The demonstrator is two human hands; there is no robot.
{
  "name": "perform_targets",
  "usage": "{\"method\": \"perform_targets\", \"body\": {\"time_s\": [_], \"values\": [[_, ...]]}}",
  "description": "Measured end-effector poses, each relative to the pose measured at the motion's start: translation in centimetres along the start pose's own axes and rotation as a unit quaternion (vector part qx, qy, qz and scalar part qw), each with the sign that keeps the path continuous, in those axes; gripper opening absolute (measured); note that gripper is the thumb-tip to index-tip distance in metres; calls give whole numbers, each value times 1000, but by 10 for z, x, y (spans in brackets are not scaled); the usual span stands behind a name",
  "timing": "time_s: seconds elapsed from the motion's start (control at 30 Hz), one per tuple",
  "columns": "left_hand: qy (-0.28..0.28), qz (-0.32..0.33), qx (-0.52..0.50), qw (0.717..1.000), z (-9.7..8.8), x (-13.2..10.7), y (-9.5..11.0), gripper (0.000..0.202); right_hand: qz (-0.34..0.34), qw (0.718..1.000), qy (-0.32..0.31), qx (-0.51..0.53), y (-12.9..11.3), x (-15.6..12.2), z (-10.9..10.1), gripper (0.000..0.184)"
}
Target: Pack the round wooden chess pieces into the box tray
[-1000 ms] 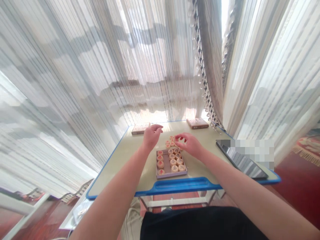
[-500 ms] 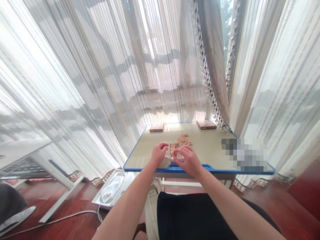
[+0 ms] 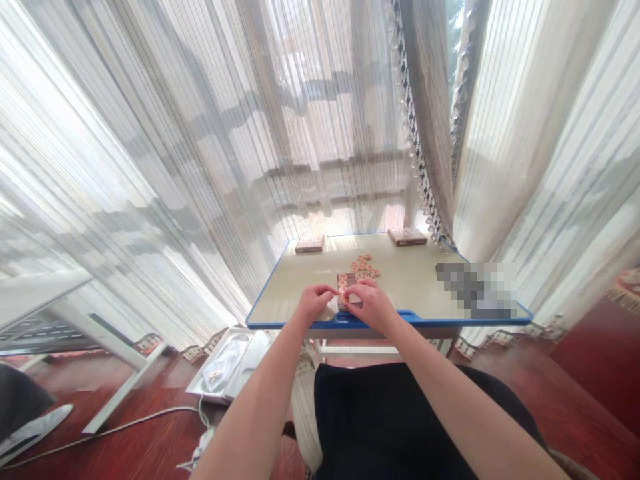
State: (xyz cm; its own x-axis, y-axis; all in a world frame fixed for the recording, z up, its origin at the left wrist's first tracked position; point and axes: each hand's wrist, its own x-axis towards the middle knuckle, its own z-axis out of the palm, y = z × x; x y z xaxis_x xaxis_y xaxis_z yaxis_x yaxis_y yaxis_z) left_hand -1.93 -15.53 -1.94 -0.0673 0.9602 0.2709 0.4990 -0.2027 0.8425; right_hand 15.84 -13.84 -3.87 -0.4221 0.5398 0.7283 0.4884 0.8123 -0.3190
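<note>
Small round wooden Chinese chess pieces [image 3: 343, 281] stand in a column along the left side of a flat brown box [image 3: 341, 307] at the table's near edge. My right hand [image 3: 373, 305] reaches over the box, its thumb and fingers closed round a chess piece [image 3: 346, 297] low in that column. From the left, my left hand [image 3: 314, 303] stretches its fingers to the box's edge beside the same piece. Its fingertips are at or very near the column; contact cannot be made out. More pieces [image 3: 367, 273] lie at the box's far end. My right hand hides part of the box.
Loose chess pieces [image 3: 361, 265] lie beyond the box on the pale, blue-edged table [image 3: 280, 287]. Two brown boxes, one left [image 3: 310, 244] and one right [image 3: 407, 237], sit at the back. A blurred-out object [image 3: 475, 290] lies at the right. Curtains [image 3: 320, 133] hang behind.
My left hand has come right, its fingertips now at the box's left edge. My right hand has shifted slightly left with the piece. The camera view has tilted a little.
</note>
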Motion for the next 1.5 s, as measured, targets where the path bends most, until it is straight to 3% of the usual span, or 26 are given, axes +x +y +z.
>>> {"method": "perform_targets", "body": {"time_s": [0.27,0.47,0.67,0.83,1.2,1.5], "values": [[-10,63,37,997,1,-3,0,33,-1,999,11,-42,0,-1,3,11],[-26,97,73,992,1,-4,0,23,-26,998,2,-52,-1,0,1,17],[-34,97,68,992,1,-7,3,22,-3,998,0,-66,-5,-1,-1,19],[-26,69,67,995,2,-7,2,35,2,998,4,-69,-6,-2,-2,19],[-25,67,82,994,1,-8,2,27,4,998,7,-69,-8,-1,-4,20],[-19,61,85,994,2,-7,5,28,45,989,15,-138,-11,-3,-1,32]]}}
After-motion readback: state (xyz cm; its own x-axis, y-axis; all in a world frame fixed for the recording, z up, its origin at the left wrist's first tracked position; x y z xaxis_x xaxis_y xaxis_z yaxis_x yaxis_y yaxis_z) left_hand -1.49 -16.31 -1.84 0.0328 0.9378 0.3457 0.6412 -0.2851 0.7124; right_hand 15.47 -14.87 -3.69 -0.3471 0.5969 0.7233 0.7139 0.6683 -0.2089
